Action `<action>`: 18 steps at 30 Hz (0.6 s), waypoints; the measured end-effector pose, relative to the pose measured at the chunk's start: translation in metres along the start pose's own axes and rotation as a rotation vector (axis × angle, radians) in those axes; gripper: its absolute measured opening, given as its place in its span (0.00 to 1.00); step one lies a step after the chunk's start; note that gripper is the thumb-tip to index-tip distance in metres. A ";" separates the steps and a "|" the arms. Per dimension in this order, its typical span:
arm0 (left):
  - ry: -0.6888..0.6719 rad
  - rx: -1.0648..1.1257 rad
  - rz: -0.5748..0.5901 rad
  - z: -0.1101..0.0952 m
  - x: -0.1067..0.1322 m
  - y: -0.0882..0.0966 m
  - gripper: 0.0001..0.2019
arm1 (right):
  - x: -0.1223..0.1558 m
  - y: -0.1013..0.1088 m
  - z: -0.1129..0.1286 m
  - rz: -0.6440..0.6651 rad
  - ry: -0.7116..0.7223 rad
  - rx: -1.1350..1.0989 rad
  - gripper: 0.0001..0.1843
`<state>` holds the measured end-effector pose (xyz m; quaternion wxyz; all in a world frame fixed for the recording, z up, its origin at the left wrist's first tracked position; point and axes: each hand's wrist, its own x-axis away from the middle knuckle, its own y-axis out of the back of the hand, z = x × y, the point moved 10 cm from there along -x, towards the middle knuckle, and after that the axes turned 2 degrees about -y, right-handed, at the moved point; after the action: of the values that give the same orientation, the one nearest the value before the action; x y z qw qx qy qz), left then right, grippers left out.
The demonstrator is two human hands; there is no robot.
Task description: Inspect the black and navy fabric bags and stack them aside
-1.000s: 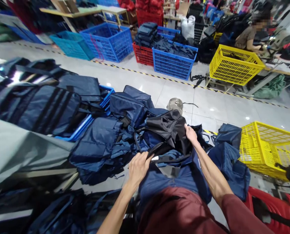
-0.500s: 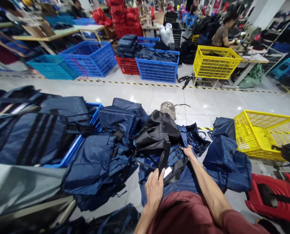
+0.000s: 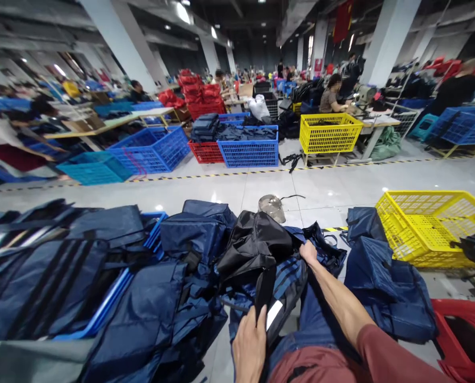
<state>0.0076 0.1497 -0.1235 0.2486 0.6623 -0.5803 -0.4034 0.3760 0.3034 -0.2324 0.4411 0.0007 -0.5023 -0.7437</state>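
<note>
A navy-and-black bag lies across my lap, its black fabric bunched up on the far side. My left hand is closed at the near end of a black strap, thumb and forefinger pinching it. Beside those fingers a white label shows on the bag. My right hand is closed on the bag's right edge, further from me, its fingertips partly hidden. Folded navy bags are heaped to the left, close to the bag I hold.
More navy bags lie at the right, near a yellow crate and a red plastic stool. A beige cap-like item rests on the floor ahead. Blue crates line the far side of the aisle; people sit at sewing tables beyond.
My view has tilted up, so the scene sits lower in the picture. Both hands keep hold of the bag; the right hand's fingers look more tightly curled.
</note>
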 end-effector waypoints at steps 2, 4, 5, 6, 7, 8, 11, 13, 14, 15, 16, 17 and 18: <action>-0.034 -0.023 -0.112 -0.003 -0.011 0.022 0.27 | 0.005 0.029 0.000 -0.078 0.029 -0.039 0.23; -0.118 -0.043 -0.258 -0.022 -0.022 0.051 0.28 | 0.011 0.068 0.007 -0.169 0.070 -0.065 0.28; -0.178 -0.054 -0.312 -0.037 -0.028 0.062 0.29 | 0.016 0.092 0.014 -0.226 0.111 -0.070 0.31; -0.250 -0.066 -0.343 -0.057 -0.035 0.070 0.28 | 0.023 0.117 0.025 -0.288 0.171 -0.069 0.34; -0.334 -0.077 -0.340 -0.080 -0.044 0.073 0.25 | 0.034 0.142 0.039 -0.351 0.252 -0.060 0.38; -0.428 -0.083 -0.321 -0.106 -0.052 0.072 0.22 | 0.049 0.165 0.055 -0.410 0.355 -0.042 0.40; -0.685 -0.119 -0.268 -0.174 -0.077 0.054 0.19 | 0.110 0.204 0.109 -0.497 0.712 0.059 0.43; -0.783 -0.168 -0.254 -0.200 -0.093 0.039 0.21 | 0.161 0.204 0.138 -0.495 0.940 0.131 0.43; -0.810 -0.197 -0.247 -0.204 -0.101 0.032 0.21 | 0.186 0.199 0.150 -0.491 1.048 0.158 0.43; -0.814 -0.222 -0.242 -0.203 -0.108 0.027 0.20 | 0.212 0.192 0.160 -0.490 1.149 0.178 0.42; -0.790 -0.236 -0.241 -0.196 -0.116 0.025 0.19 | 0.236 0.184 0.168 -0.493 1.241 0.192 0.42; -0.740 -0.230 -0.244 -0.183 -0.124 0.027 0.18 | 0.257 0.178 0.175 -0.497 1.322 0.201 0.41; -0.683 -0.193 -0.237 -0.168 -0.130 0.030 0.16 | 0.277 0.172 0.180 -0.501 1.391 0.207 0.41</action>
<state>0.1287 0.2466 0.0247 0.0537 0.5257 -0.5086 -0.6798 0.2394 0.2378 0.1076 0.4722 0.6271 -0.1596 -0.5986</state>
